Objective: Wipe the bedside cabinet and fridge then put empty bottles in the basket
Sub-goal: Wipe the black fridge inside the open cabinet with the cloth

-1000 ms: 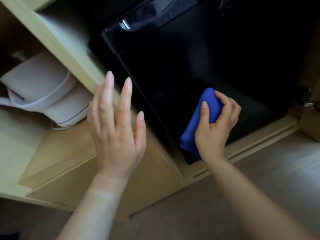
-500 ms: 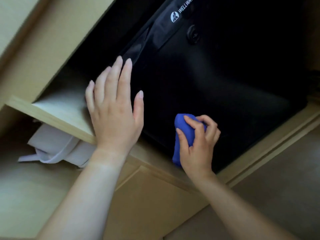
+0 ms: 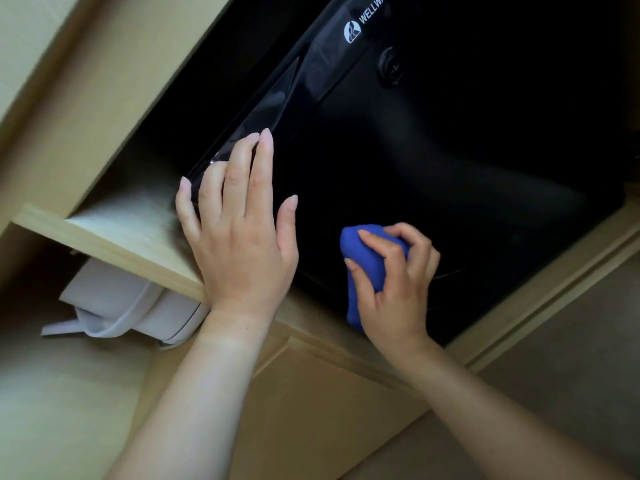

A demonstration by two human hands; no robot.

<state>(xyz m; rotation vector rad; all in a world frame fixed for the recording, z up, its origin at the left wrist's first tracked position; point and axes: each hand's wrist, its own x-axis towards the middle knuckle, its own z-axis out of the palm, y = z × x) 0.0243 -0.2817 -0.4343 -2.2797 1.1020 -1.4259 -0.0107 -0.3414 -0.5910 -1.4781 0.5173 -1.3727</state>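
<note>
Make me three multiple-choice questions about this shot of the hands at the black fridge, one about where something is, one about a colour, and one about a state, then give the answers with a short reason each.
1. Where is the white kettle?
A. Under the wooden shelf, left of the fridge
B. On top of the fridge
C. On the floor to the right

2. What colour is the cloth?
A. Yellow
B. Blue
C. White

3. How is the left hand?
A. Clenched round a bottle
B. Open and flat, fingers extended at the fridge's upper left edge
C. Gripping the cloth

Answers:
1 A, the kettle sits in the compartment below the shelf.
2 B, the bunched cloth is plainly blue.
3 B, it holds nothing; the right hand is the one closed on the cloth against the fridge door.
</note>
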